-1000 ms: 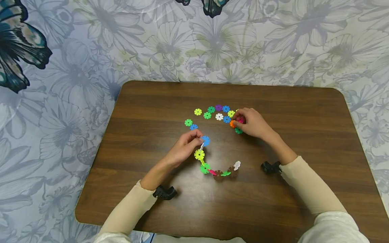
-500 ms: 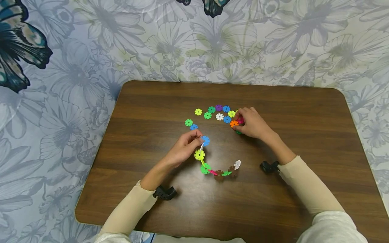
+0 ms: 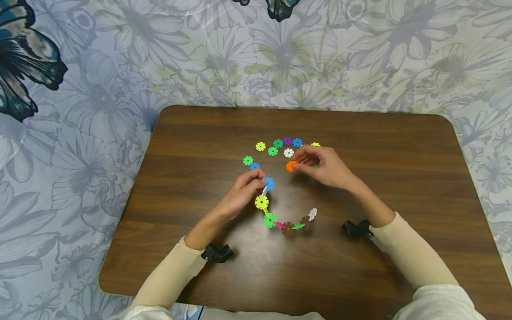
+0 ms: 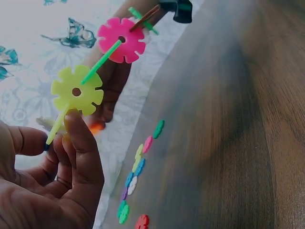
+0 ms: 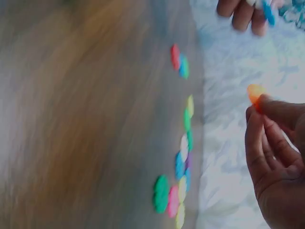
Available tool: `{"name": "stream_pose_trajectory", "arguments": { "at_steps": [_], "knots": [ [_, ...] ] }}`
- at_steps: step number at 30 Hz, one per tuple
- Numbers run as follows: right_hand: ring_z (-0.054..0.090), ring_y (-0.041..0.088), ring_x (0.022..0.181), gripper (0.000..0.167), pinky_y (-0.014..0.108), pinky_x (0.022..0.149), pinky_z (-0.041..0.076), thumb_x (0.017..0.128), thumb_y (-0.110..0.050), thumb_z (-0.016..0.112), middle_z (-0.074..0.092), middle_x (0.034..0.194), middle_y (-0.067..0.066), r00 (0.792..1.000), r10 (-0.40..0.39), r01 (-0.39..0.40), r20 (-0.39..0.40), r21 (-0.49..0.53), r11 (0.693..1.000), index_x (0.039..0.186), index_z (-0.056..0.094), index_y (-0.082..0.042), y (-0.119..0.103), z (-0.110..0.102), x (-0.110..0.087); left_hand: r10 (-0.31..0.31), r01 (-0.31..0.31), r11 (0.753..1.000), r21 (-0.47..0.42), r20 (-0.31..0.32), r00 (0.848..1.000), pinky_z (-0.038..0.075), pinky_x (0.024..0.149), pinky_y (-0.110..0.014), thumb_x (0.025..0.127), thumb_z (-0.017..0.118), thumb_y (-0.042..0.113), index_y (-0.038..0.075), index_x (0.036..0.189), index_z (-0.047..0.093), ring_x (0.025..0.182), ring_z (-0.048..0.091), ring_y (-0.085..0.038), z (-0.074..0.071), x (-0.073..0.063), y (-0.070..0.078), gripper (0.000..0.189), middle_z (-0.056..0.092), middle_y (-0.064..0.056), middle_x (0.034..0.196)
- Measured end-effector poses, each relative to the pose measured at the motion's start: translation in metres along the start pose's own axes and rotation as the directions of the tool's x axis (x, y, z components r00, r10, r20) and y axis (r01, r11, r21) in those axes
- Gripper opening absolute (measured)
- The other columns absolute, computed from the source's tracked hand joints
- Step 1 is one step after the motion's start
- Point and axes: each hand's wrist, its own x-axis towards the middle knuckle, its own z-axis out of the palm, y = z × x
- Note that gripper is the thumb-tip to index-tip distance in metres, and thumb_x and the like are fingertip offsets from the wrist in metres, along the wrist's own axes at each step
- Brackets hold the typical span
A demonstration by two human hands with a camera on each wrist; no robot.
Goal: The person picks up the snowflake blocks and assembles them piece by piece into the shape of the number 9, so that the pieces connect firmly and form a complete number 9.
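Note:
Slotted plastic discs, notched round the rim like flowers, are joined edge to edge into a curved chain. At the chain's upper end my left hand pinches a blue disc, with a white disc edge-on below it, then a yellow disc and a green disc. A white disc forms the other end. My right hand pinches a single orange disc between thumb and fingertips, above the table and apart from the chain. In the right wrist view the orange disc looks blurred.
Loose discs lie beyond the hands on the brown table, among them a purple disc, a white disc and a light green disc. My right hand covers some of them. A flowered wall covering rises behind the table.
My right hand has picked the orange disc from the loose ones and moved left with it towards the chain. My left hand has stayed nearly still, keeping its pinch on the blue disc.

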Motion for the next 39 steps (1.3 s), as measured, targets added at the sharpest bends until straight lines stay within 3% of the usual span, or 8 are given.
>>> {"name": "stream_pose_trajectory", "arguments": {
  "at_steps": [4, 9, 15, 23, 28, 32, 39],
  "knots": [
    [0.073, 0.02, 0.083, 0.015, 0.029, 0.076, 0.061, 0.09, -0.009, 0.076, 0.076, 0.096, 0.002, 0.999, -0.02, 0.015, 0.034, 0.133, 0.991, 0.104, 0.071, -0.014, -0.017, 0.009, -0.003, -0.024, 0.023, 1.0, -0.003, -0.033, 0.999, 0.037, 0.059, -0.028, 0.098, 0.049, 0.011, 0.002, 0.093, 0.053, 0.077, 0.048, -0.023, -0.001, 0.001, 0.001, 0.011, 0.05, -0.009, 0.083],
    [0.073, 0.027, 0.081, 0.017, 0.032, 0.077, 0.062, 0.089, -0.001, 0.075, 0.075, 0.096, 0.009, 0.999, -0.026, 0.018, 0.04, 0.185, 0.983, 0.104, 0.07, -0.006, -0.029, 0.018, -0.004, -0.038, 0.037, 0.999, -0.032, -0.029, 0.999, 0.04, 0.059, -0.032, 0.097, 0.05, 0.01, 0.001, 0.094, 0.053, 0.079, 0.048, -0.028, -0.001, 0.001, 0.002, 0.01, 0.049, -0.016, 0.086],
    [0.073, 0.02, 0.08, 0.017, 0.03, 0.077, 0.062, 0.089, -0.005, 0.076, 0.073, 0.094, 0.005, 0.997, -0.057, 0.047, 0.055, 0.17, 0.984, 0.103, 0.07, -0.011, -0.03, 0.023, -0.004, -0.044, 0.044, 0.999, -0.032, -0.007, 0.999, 0.039, 0.06, -0.034, 0.099, 0.05, 0.011, 0.002, 0.094, 0.054, 0.08, 0.046, -0.032, -0.001, 0.001, 0.003, 0.011, 0.049, -0.017, 0.086],
    [0.074, 0.016, 0.082, 0.018, 0.032, 0.079, 0.062, 0.088, -0.004, 0.077, 0.074, 0.093, 0.004, 0.991, -0.126, 0.115, 0.052, 0.178, 0.977, 0.102, 0.071, -0.015, -0.031, 0.028, -0.007, -0.043, 0.042, 0.998, -0.036, -0.013, 0.999, 0.04, 0.059, -0.035, 0.098, 0.051, 0.011, 0.002, 0.093, 0.053, 0.078, 0.048, -0.029, 0.0, 0.0, 0.002, 0.011, 0.049, -0.017, 0.085],
    [0.073, 0.014, 0.081, 0.013, 0.031, 0.079, 0.062, 0.089, -0.011, 0.077, 0.074, 0.091, -0.003, 0.989, -0.143, 0.136, 0.031, 0.157, 0.978, 0.1, 0.071, -0.016, -0.031, 0.031, -0.008, -0.032, 0.032, 0.998, -0.063, 0.001, 0.999, 0.04, 0.058, -0.033, 0.098, 0.054, 0.01, 0.004, 0.094, 0.056, 0.075, 0.048, -0.026, -0.001, -0.001, 0.001, 0.008, 0.05, -0.018, 0.084],
    [0.073, 0.012, 0.079, 0.01, 0.031, 0.077, 0.062, 0.088, -0.011, 0.078, 0.076, 0.089, -0.003, 0.986, -0.169, 0.166, 0.015, 0.119, 0.979, 0.097, 0.074, -0.014, -0.032, 0.031, -0.011, -0.001, 0.005, 0.997, -0.08, 0.044, 0.999, 0.038, 0.057, -0.03, 0.101, 0.056, 0.011, 0.003, 0.096, 0.056, 0.069, 0.045, -0.023, -0.003, -0.002, -0.001, 0.009, 0.053, -0.009, 0.078],
    [0.07, 0.007, 0.075, 0.01, 0.025, 0.074, 0.061, 0.088, -0.008, 0.079, 0.074, 0.085, -0.01, 0.977, -0.212, 0.213, 0.036, -0.006, 0.977, 0.091, 0.074, -0.016, -0.039, 0.036, -0.015, 0.019, -0.022, 0.999, 0.033, 0.071, 0.997, 0.041, 0.059, -0.027, 0.101, 0.056, 0.004, -0.003, 0.096, 0.057, 0.065, 0.047, -0.019, -0.002, -0.006, 0.004, 0.009, 0.051, -0.014, 0.078]
  ]
}}
